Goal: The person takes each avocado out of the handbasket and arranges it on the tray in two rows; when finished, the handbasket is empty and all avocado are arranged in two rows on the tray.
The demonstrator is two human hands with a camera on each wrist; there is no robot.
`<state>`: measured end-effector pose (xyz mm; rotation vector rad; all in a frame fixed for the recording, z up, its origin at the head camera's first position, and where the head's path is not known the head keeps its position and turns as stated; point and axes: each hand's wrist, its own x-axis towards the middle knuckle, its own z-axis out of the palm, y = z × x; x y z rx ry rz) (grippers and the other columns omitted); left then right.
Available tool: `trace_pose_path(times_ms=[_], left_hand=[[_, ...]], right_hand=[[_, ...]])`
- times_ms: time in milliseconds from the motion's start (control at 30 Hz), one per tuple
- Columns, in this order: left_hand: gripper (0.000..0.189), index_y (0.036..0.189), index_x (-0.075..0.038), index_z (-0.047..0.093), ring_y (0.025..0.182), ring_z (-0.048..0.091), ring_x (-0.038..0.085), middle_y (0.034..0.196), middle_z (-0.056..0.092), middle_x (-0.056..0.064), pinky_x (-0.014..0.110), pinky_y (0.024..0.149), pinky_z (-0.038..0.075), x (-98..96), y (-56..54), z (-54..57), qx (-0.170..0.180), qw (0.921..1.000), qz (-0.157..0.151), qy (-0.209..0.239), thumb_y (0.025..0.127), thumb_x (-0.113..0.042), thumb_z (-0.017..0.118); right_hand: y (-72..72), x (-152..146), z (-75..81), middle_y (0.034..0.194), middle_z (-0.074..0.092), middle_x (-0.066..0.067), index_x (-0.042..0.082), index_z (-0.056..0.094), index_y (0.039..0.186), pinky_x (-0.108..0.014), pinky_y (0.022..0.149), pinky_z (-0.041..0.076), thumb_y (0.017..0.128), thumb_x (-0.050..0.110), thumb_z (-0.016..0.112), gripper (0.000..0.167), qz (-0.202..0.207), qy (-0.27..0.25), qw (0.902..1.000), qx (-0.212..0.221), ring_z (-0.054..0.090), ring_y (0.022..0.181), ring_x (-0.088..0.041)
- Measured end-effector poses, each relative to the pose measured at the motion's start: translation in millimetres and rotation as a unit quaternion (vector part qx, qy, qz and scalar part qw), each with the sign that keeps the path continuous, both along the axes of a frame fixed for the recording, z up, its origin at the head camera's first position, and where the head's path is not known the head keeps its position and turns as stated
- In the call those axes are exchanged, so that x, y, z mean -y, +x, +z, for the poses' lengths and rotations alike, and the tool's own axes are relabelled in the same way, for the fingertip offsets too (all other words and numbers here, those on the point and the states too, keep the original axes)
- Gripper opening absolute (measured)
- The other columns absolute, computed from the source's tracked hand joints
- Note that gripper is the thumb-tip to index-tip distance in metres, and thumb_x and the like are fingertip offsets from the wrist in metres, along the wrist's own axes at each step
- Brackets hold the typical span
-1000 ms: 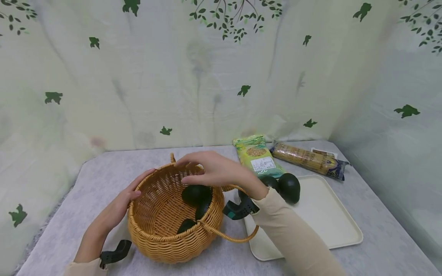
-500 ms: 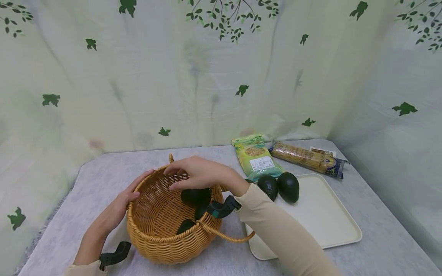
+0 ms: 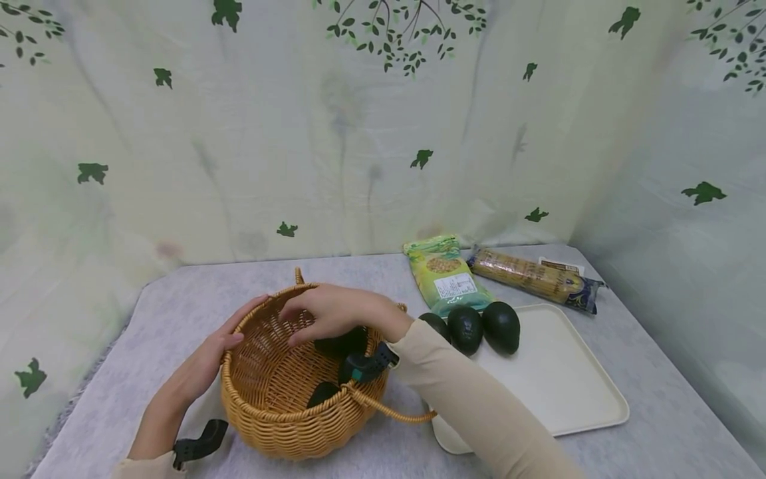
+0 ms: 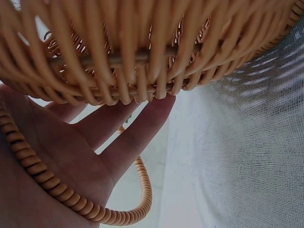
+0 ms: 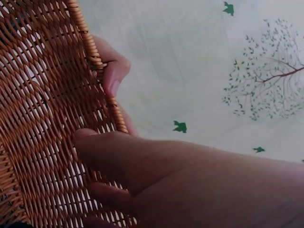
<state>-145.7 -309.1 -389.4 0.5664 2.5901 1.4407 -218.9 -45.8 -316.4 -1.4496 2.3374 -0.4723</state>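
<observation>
A round wicker basket (image 3: 281,432) stands tilted on the table in the head view. My left hand (image 3: 206,359) holds its left rim, with the thumb (image 5: 114,85) hooked over the edge in the right wrist view. Long fingers of that hand (image 4: 128,142) lie against the outside weave. Over the basket's opening, my right hand (image 3: 326,311) reaches in with loosely bent fingers and nothing visible in them. Below it are several dark avocados: one (image 3: 341,344) partly under the hand, another (image 3: 323,392) by the near right wall.
Right of the basket lies a cream tray (image 3: 574,386) with three avocados (image 3: 465,329) along its left back side. Behind it are a yellow-green bag (image 3: 445,276) and a long golden packet (image 3: 532,274). The basket's handle (image 3: 395,414) sticks out toward the tray.
My right hand has moved left and lower into the basket, its forearm uncovering more of the avocados on the tray. My left hand stays on the rim.
</observation>
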Motion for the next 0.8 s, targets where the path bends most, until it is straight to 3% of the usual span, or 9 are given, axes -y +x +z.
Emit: trace_pose_path(times_ms=[233,300,400,500,667,733,800], left_hand=[[0.057,0.166,-0.033,0.02,0.148,0.032,0.035,0.17,0.022,0.01,0.031,0.099,0.046,0.5,1.5,0.6,-0.007,1.0,-0.003,0.005,0.11,-0.027,0.028],[0.057,0.166,-0.033,0.02,0.148,0.032,0.037,0.17,0.022,0.011,0.035,0.099,0.047,-0.1,1.8,0.8,-0.005,0.9999,-0.005,0.008,0.11,-0.027,0.028],[0.057,0.166,-0.033,0.02,0.147,0.029,0.045,0.169,0.022,0.012,0.051,0.102,0.045,-1.0,1.6,0.6,-0.005,0.9999,-0.006,0.01,0.109,-0.027,0.028],[0.057,0.166,-0.033,0.02,0.149,0.031,0.036,0.17,0.022,0.011,0.063,0.103,0.04,-1.0,1.8,0.0,-0.009,0.9999,-0.005,0.007,0.109,-0.027,0.027],[0.057,0.166,-0.034,0.021,0.141,0.035,0.002,0.169,0.024,0.01,0.055,0.103,0.043,0.4,2.2,0.0,-0.015,0.9999,-0.003,0.003,0.109,-0.028,0.027],[0.057,0.166,-0.034,0.021,0.14,0.036,0.002,0.169,0.024,0.01,0.051,0.102,0.044,0.5,2.4,0.4,-0.015,0.9999,-0.003,0.002,0.109,-0.029,0.028],[0.057,0.166,-0.034,0.021,0.144,0.036,0.012,0.169,0.024,0.01,0.051,0.102,0.045,0.1,2.6,0.8,-0.014,0.9999,-0.002,0.0,0.109,-0.029,0.028]], right_hand=[[0.3,3.7,-1.1,0.151,0.055,-0.001,0.013,0.05,0.152,-0.025,0.109,0.042,0.099,0.039,0.068,0.061,-0.025,0.041,0.9985,0.025,0.053,0.137,-0.015],[0.1,5.2,-2.0,0.151,0.055,-0.002,0.013,0.05,0.152,-0.026,0.108,0.043,0.1,0.039,0.067,0.061,-0.028,0.053,0.9978,0.028,0.053,0.136,-0.015],[0.2,7.1,-2.9,0.151,0.055,-0.003,0.014,0.05,0.153,-0.027,0.109,0.043,0.1,0.041,0.067,0.062,-0.035,0.072,0.9961,0.036,0.052,0.137,-0.015],[0.5,8.0,-3.1,0.152,0.054,-0.002,0.015,0.049,0.153,-0.027,0.11,0.042,0.1,0.041,0.066,0.061,-0.035,0.087,0.9949,0.037,0.051,0.139,-0.015],[0.2,6.4,-2.4,0.151,0.055,-0.003,0.015,0.051,0.152,-0.027,0.109,0.043,0.102,0.04,0.064,0.058,-0.018,0.074,0.9961,0.045,0.052,0.137,-0.016],[-0.2,5.0,-2.3,0.15,0.055,-0.004,0.014,0.051,0.151,-0.027,0.109,0.043,0.102,0.04,0.063,0.057,-0.009,0.064,0.9966,0.052,0.052,0.137,-0.015],[-0.4,4.2,-2.7,0.15,0.056,-0.004,0.014,0.051,0.151,-0.026,0.109,0.043,0.102,0.04,0.062,0.056,-0.001,0.056,0.9968,0.058,0.052,0.137,-0.015]])
